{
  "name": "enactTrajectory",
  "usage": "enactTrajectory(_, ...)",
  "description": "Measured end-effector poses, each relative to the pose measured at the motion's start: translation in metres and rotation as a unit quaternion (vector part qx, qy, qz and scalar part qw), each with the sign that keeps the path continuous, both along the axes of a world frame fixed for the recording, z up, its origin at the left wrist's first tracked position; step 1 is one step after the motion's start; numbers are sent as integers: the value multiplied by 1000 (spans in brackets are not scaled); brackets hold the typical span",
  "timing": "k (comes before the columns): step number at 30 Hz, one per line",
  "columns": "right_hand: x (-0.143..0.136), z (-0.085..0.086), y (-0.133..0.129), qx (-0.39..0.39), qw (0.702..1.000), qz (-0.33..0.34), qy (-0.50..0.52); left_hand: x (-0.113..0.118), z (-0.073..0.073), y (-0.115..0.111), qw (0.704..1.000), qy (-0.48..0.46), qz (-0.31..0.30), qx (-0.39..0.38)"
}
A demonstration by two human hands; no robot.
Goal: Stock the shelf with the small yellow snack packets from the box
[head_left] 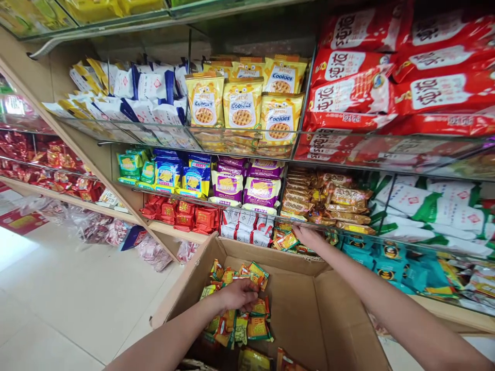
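Observation:
A cardboard box (309,304) stands open in front of the shelves, with small orange, yellow and green snack packets (258,328) heaped along its left side. My left hand (238,295) is inside the box, fingers curled closed among the packets and against one at the top of the heap. At the low shelf just past the box's far edge, my right hand (308,238) reaches in beside similar yellow-green packets (285,240). Its fingertips are partly hidden, so I cannot tell whether they grip a packet.
Above the right hand runs a glass shelf edge with brown biscuit packs (348,198). Red-white packs (246,226) lie left of it, teal packs (390,260) right. Yellow cookie bags (242,105) and large red bags (436,93) fill the shelf above. Plastic-wrapped bags (154,252) lie on the floor.

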State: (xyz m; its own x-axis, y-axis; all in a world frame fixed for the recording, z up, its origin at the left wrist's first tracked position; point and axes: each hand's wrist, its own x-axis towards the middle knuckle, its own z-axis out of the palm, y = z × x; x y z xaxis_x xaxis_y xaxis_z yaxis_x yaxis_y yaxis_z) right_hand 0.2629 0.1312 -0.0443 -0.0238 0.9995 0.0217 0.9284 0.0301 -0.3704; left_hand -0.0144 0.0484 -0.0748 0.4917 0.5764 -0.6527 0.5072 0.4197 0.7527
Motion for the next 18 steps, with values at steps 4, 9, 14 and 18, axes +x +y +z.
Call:
enactTrajectory(4,3,8,-19,41,983,177,-38,-1,-4,-1,1000,0,-16,10)
enactTrajectory(9,-2,16,-17,9,970,217,-111,1,-3,-2,999,14,-30,11)
enactTrajectory(14,-2,15,-20,20,979,157,-130,0,-5,-2,1000,0,-26,11)
enactTrajectory(18,-8,9,-20,34,992,34,-116,-1,-6,-3,1000,6,-22,10)
